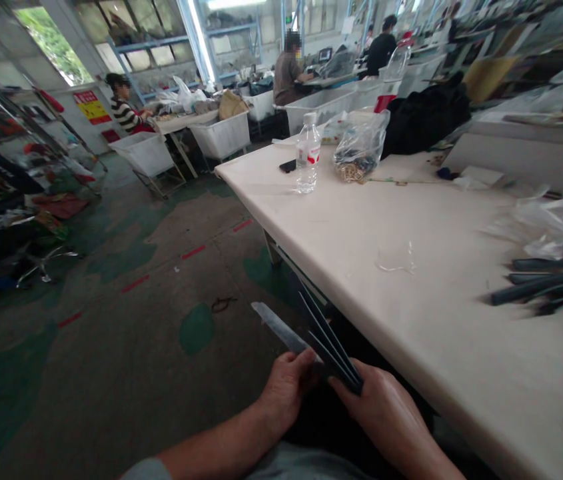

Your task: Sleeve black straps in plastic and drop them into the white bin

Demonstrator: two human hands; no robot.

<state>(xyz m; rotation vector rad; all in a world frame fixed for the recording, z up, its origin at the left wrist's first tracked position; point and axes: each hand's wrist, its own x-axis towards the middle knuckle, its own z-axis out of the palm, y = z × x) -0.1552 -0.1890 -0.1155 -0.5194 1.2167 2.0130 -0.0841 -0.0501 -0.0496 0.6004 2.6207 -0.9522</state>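
Observation:
Both my hands are low in front of me, beside the near edge of a long cream table (411,300). My left hand (286,390) is closed on a grey flat strip (278,328) that sticks out up and to the left. My right hand (386,413) is closed on a fanned bunch of thin dark flat strips (328,343). The two hands touch at the base of the strips. More dark strips (546,283) lie in a loose pile on the table at the right edge.
On the table stand a clear water bottle (308,157), a black phone (288,166), a plastic bag of small pieces (358,150), a black bag (424,120) and crumpled clear plastic (556,223). Other people sit at far tables with white bins (221,137). Open floor lies left.

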